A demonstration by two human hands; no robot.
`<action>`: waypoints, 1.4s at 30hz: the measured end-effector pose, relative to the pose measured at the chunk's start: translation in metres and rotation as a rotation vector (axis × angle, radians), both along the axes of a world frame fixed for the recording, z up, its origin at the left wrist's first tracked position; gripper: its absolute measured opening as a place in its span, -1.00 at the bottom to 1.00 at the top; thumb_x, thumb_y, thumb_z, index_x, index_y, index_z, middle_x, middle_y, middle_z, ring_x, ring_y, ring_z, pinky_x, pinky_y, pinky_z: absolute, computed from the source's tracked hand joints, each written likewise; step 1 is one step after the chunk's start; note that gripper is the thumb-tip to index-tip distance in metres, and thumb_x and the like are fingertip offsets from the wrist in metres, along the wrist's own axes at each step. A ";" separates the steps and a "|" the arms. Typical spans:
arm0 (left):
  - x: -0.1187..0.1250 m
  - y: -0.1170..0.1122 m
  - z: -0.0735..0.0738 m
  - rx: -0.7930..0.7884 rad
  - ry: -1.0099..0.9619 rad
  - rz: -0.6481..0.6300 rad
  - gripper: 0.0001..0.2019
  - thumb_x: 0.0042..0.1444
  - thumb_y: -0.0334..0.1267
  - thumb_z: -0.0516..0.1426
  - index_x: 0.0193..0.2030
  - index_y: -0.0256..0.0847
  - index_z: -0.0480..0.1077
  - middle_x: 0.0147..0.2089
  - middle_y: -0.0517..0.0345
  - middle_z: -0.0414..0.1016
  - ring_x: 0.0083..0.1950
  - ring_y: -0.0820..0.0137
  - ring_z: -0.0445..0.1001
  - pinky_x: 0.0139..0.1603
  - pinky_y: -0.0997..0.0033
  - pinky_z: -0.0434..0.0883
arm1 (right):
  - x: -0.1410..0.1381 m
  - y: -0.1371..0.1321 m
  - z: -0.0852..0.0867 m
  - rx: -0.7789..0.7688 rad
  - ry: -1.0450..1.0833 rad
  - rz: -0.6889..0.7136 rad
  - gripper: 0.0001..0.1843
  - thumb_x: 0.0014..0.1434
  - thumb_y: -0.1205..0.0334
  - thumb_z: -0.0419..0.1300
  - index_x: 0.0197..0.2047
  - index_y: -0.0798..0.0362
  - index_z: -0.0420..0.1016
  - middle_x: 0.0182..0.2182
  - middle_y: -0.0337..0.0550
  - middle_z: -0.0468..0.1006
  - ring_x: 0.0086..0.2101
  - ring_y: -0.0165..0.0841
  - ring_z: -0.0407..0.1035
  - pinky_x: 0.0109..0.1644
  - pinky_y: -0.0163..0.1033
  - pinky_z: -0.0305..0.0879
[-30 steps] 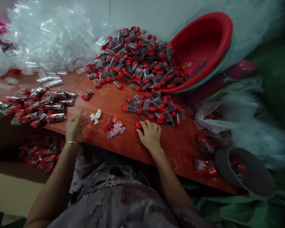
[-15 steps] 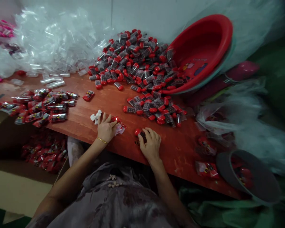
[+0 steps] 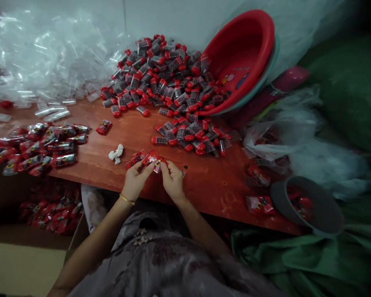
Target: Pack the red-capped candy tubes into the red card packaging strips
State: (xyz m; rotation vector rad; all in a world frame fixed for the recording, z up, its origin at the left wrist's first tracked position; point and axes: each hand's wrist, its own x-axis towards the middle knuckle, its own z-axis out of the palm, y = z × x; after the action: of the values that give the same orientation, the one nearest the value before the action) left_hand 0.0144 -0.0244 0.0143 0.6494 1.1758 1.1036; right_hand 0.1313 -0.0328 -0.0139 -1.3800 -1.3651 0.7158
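Note:
My left hand [image 3: 135, 179] and my right hand [image 3: 172, 180] meet just above the near edge of the red-brown table [image 3: 136, 136]. Both pinch one small red printed packet [image 3: 152, 158] between their fingertips. A red-capped capsule seems to sit at the packet's right end, under my right fingers, but it is mostly hidden. A few more red packets [image 3: 135, 159] lie on the table just left of my left hand. A small white crumpled scrap [image 3: 116, 153] lies further left.
A big heap of red-capped dark capsules [image 3: 163, 78] spills from a tilted red basin [image 3: 241, 62] at the back. Filled shiny packets [image 3: 40, 142] lie piled at the left. Clear plastic sleeves [image 3: 46, 62] fill the far left. A grey bowl [image 3: 309, 206] sits at the right.
My left hand picked a packet from the small stack and my right hand brought a capsule over from the right. Both hands now meet on that packet.

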 end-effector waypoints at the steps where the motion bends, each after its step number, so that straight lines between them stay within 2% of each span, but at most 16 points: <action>1: 0.002 -0.002 -0.001 -0.019 -0.047 0.012 -0.63 -0.33 -0.19 0.38 -0.30 -0.24 0.54 -0.17 0.09 0.58 -0.05 0.26 0.48 0.01 0.36 0.38 | 0.000 -0.002 -0.001 0.007 -0.037 -0.015 -0.68 0.24 0.12 -0.04 -0.47 0.01 0.37 -0.56 -0.23 0.45 -0.51 -0.40 0.30 -0.38 -0.30 0.22; 4: 0.008 -0.008 -0.003 -0.017 -0.079 0.081 -0.66 -0.43 -0.18 0.41 -0.45 -0.29 0.53 -0.39 0.14 0.58 -0.35 0.42 0.49 -0.20 0.43 0.43 | -0.002 -0.008 -0.005 0.027 -0.117 -0.053 -0.65 0.25 0.13 -0.06 -0.53 0.01 0.30 -0.60 -0.24 0.39 -0.53 -0.41 0.27 -0.40 -0.30 0.19; 6: 0.010 -0.012 -0.003 -0.090 -0.133 0.104 -0.62 -0.45 -0.17 0.42 -0.43 -0.30 0.53 -0.40 0.14 0.57 -0.40 0.45 0.48 -0.26 0.43 0.44 | -0.005 -0.011 -0.008 0.050 -0.124 -0.050 -0.66 0.26 0.14 -0.07 -0.50 0.02 0.31 -0.58 -0.22 0.41 -0.51 -0.41 0.29 -0.39 -0.30 0.21; 9: 0.008 -0.013 -0.004 -0.152 -0.161 0.114 -0.60 -0.48 -0.15 0.43 -0.47 -0.30 0.49 -0.44 0.15 0.55 -0.43 0.47 0.48 -0.29 0.45 0.45 | -0.002 -0.013 -0.011 0.090 -0.127 -0.015 -0.71 0.28 0.17 -0.08 -0.32 0.05 0.40 -0.44 -0.15 0.51 -0.39 -0.37 0.38 -0.28 -0.28 0.29; 11: 0.004 -0.010 -0.004 -0.147 -0.152 0.130 -0.61 -0.51 -0.15 0.43 -0.54 -0.31 0.44 -0.51 0.19 0.52 -0.47 0.50 0.46 -0.31 0.47 0.44 | 0.011 -0.013 -0.013 0.128 -0.194 -0.001 -0.71 0.29 0.18 -0.09 -0.17 0.07 0.41 -0.30 -0.08 0.55 -0.26 -0.32 0.41 -0.14 -0.22 0.31; 13: -0.001 -0.005 -0.003 -0.139 -0.152 0.151 -0.60 -0.53 -0.14 0.43 -0.59 -0.31 0.39 -0.56 0.24 0.47 -0.50 0.52 0.44 -0.33 0.48 0.44 | 0.031 -0.014 -0.017 0.150 -0.352 -0.019 -0.67 0.28 0.14 -0.08 -0.05 0.10 0.40 -0.14 0.02 0.52 -0.10 -0.24 0.36 0.01 -0.11 0.26; 17: -0.005 0.003 -0.003 -0.142 -0.154 0.160 -0.57 -0.54 -0.13 0.43 -0.58 -0.30 0.35 -0.55 0.24 0.46 -0.47 0.51 0.45 -0.33 0.48 0.43 | 0.071 -0.015 -0.029 -0.007 -0.729 -0.110 -0.47 0.15 -0.06 0.09 0.04 0.17 0.37 0.05 0.17 0.39 0.03 -0.04 0.23 0.07 0.08 0.14; 20: -0.002 0.005 -0.004 -0.163 -0.146 0.144 -0.55 -0.53 -0.11 0.43 -0.53 -0.30 0.37 -0.51 0.22 0.49 -0.44 0.49 0.47 -0.29 0.44 0.44 | 0.081 -0.020 -0.036 -0.083 -0.862 -0.076 -0.38 0.09 -0.10 0.15 0.09 0.16 0.33 0.09 0.14 0.37 0.05 -0.02 0.19 0.08 0.08 0.09; 25: 0.000 0.005 -0.005 -0.202 -0.178 0.111 -0.54 -0.53 -0.10 0.43 -0.50 -0.30 0.38 -0.50 0.21 0.50 -0.45 0.48 0.46 -0.28 0.43 0.43 | 0.075 -0.024 -0.037 -0.082 -0.940 -0.017 -0.56 0.17 0.07 0.09 0.04 0.15 0.37 -0.06 0.07 0.48 -0.10 -0.10 0.29 0.01 0.00 0.12; 28: -0.001 0.005 -0.006 -0.203 -0.193 0.104 -0.54 -0.53 -0.11 0.43 -0.50 -0.29 0.38 -0.50 0.20 0.50 -0.45 0.47 0.47 -0.28 0.42 0.43 | 0.075 -0.023 -0.037 -0.069 -0.908 -0.014 -0.62 0.17 0.09 0.08 -0.05 0.17 0.42 -0.15 0.10 0.52 -0.17 -0.11 0.34 -0.07 -0.03 0.20; 30: 0.000 0.005 -0.007 -0.196 -0.193 0.105 -0.54 -0.53 -0.10 0.43 -0.51 -0.29 0.38 -0.50 0.20 0.49 -0.45 0.48 0.46 -0.28 0.42 0.44 | 0.076 -0.025 -0.036 -0.030 -0.827 0.003 -0.67 0.21 0.15 0.00 -0.09 0.15 0.43 -0.23 0.07 0.55 -0.23 -0.16 0.39 -0.10 -0.07 0.25; 33: 0.002 0.003 -0.010 -0.175 -0.173 0.100 -0.56 -0.49 -0.08 0.42 -0.53 -0.29 0.37 -0.52 0.22 0.46 -0.46 0.50 0.45 -0.30 0.45 0.43 | 0.075 -0.036 -0.029 0.016 -0.574 0.037 -0.69 0.25 0.21 -0.08 -0.13 0.10 0.44 -0.31 -0.01 0.58 -0.30 -0.26 0.45 -0.18 -0.18 0.32; 36: 0.004 0.000 -0.010 -0.141 -0.154 0.079 -0.58 -0.45 -0.07 0.41 -0.55 -0.30 0.37 -0.54 0.24 0.44 -0.47 0.52 0.43 -0.31 0.47 0.43 | 0.070 -0.049 -0.015 -0.063 -0.251 0.086 -0.70 0.27 0.17 -0.08 -0.14 0.05 0.43 -0.42 -0.15 0.56 -0.47 -0.37 0.44 -0.37 -0.29 0.34; 39: 0.006 -0.003 -0.007 -0.124 -0.143 0.042 -0.57 -0.47 -0.05 0.41 -0.54 -0.31 0.40 -0.50 0.21 0.47 -0.45 0.52 0.44 -0.30 0.47 0.42 | 0.064 -0.056 -0.003 -0.141 -0.076 0.139 -0.70 0.28 0.13 -0.08 -0.15 0.03 0.43 -0.53 -0.27 0.48 -0.62 -0.46 0.32 -0.49 -0.35 0.29; 42: 0.006 -0.005 -0.003 -0.120 -0.134 0.008 -0.56 -0.50 -0.05 0.41 -0.55 -0.31 0.41 -0.49 0.20 0.49 -0.45 0.52 0.44 -0.31 0.47 0.43 | 0.060 -0.054 0.004 -0.124 -0.065 0.184 -0.71 0.26 0.13 -0.05 -0.19 0.04 0.45 -0.49 -0.25 0.50 -0.55 -0.45 0.36 -0.45 -0.37 0.30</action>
State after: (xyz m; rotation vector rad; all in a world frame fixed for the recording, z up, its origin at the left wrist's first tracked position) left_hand 0.0206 -0.0296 0.0111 0.4717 1.1208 1.0582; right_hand 0.1908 -0.0865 -0.0099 -1.3964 -1.5346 0.8968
